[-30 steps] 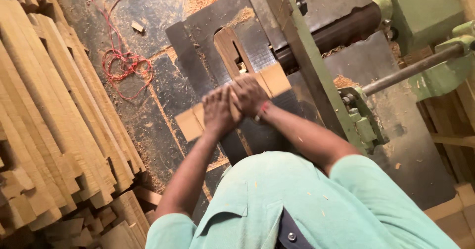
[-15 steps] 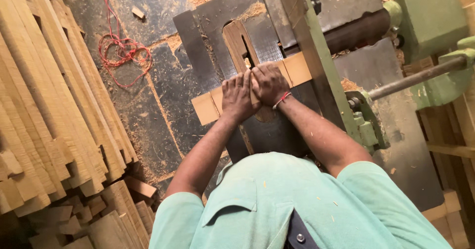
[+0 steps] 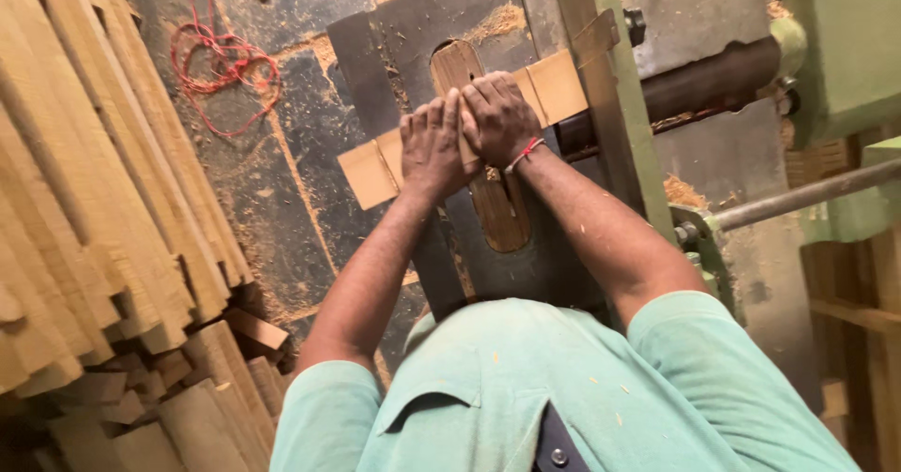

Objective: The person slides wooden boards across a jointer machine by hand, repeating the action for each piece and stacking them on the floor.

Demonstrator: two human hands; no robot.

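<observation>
Two bare hands press down flat on a long, pale wooden board (image 3: 554, 85). The left hand (image 3: 430, 148) lies with its fingers stretched out and close together on top of the board. The right hand (image 3: 499, 115) is just beside it, also flat, and the two hands touch each other. Neither hand curls around the board; both just push on its top. A red string band (image 3: 523, 156) goes around the right wrist.

The board lies across the dark metal surface (image 3: 394, 50) of a woodworking machine. One end of the board sticks out to the left past the surface. The other end touches the tall green metal guide rail (image 3: 615, 125). Under the hands there is a brown wooden piece (image 3: 502, 214) set into a long slot in the surface.

Sawdust lies on the surface and on the dark floor (image 3: 282, 209). A tangle of red string (image 3: 225, 64) lies on the floor. At the left, many pale wooden boards (image 3: 84, 209) lean in a big stack. A grey metal rod (image 3: 807, 195) sticks out at the right. The person wears a light green shirt (image 3: 563, 388).
</observation>
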